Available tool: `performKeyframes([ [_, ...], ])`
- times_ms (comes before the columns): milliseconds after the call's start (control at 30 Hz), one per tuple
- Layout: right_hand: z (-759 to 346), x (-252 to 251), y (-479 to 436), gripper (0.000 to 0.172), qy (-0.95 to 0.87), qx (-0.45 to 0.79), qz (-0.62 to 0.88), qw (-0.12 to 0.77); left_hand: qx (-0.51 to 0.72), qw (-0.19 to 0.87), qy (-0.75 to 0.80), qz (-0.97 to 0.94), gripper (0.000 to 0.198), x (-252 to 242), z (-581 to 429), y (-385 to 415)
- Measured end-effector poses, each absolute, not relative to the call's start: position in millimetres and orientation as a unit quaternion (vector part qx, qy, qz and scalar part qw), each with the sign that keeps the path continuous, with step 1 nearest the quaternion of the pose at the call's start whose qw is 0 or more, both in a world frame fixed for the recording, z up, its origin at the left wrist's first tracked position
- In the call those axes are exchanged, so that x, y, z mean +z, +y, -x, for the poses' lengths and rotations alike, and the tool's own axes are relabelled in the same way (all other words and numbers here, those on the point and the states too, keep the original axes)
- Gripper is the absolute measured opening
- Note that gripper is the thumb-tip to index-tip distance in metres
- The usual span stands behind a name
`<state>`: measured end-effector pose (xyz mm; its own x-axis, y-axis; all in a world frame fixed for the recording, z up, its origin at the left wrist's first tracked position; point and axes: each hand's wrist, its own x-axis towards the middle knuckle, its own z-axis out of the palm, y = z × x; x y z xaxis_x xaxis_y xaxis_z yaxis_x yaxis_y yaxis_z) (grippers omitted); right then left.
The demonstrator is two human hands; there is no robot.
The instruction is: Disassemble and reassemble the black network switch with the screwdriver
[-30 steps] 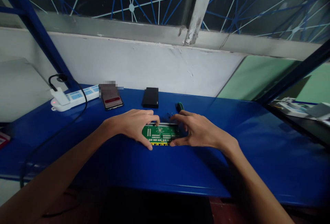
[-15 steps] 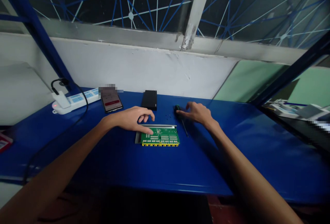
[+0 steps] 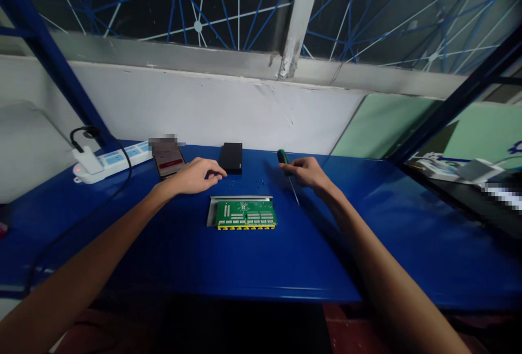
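Observation:
My right hand point(image 3: 306, 172) is closed round a screwdriver point(image 3: 282, 155), its green-and-black handle leaning up and its thin shaft slanting down towards the table. Left of centre, my left hand point(image 3: 198, 175) has its fingers loosely bent and slightly apart, close above a few tiny screws point(image 3: 232, 183); I see nothing in it. In front of both hands lies a green circuit board point(image 3: 247, 212) with a row of yellow ports along its near edge. It rests on a grey metal casing part point(image 3: 212, 212). More tiny screws point(image 3: 260, 182) lie between the hands.
A black flat box point(image 3: 231, 157) lies near the wall. Behind my left hand are a phone point(image 3: 168, 161) and a white power strip point(image 3: 118, 159) with a black cable point(image 3: 129, 166) trailing over the blue table point(image 3: 228, 267). Blue frame posts point(image 3: 77, 82) rise at both sides.
My left hand has lifted off the circuit board and moved back and left towards the screws. My right hand has taken hold of the screwdriver and tilted its handle up.

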<state>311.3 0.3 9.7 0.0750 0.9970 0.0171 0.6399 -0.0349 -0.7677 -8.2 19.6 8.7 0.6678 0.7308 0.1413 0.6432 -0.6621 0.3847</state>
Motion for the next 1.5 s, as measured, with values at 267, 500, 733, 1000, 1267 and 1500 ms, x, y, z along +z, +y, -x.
performKeyframes([
  [267, -292.6, 26.1, -21.1, 0.023, -0.556, 0.392, 0.499, 0.537, 0.114, 0.135, 0.357, -0.917, 0.039, -0.8, 5.3, 18.0],
  [500, -266.1, 27.5, -34.5, 0.024, -0.592, 0.388, 0.447, 0.547, 0.096, 0.108, 0.368, -0.919, 0.040, -8.4, -3.4, 14.0],
  [733, -252.2, 14.2, -37.3, 0.023, -0.645, 0.372, 0.453, 0.489, 0.091, 0.108, 0.368, -0.919, 0.041, -7.9, -5.6, 11.3],
  [1000, -249.9, 8.0, -38.1, 0.024, -0.659, 0.375, 0.457, 0.465, 0.094, 0.111, 0.364, -0.920, 0.041, -9.3, -5.2, 13.1],
  [1267, -248.3, 7.9, -38.3, 0.024, -0.660, 0.376, 0.459, 0.461, 0.097, 0.111, 0.357, -0.922, 0.038, -7.7, -5.4, 11.5],
  [1500, -249.0, 8.6, -38.5, 0.024, -0.667, 0.370, 0.450, 0.465, 0.092, 0.112, 0.369, -0.918, 0.037, -4.6, -7.6, 8.4],
])
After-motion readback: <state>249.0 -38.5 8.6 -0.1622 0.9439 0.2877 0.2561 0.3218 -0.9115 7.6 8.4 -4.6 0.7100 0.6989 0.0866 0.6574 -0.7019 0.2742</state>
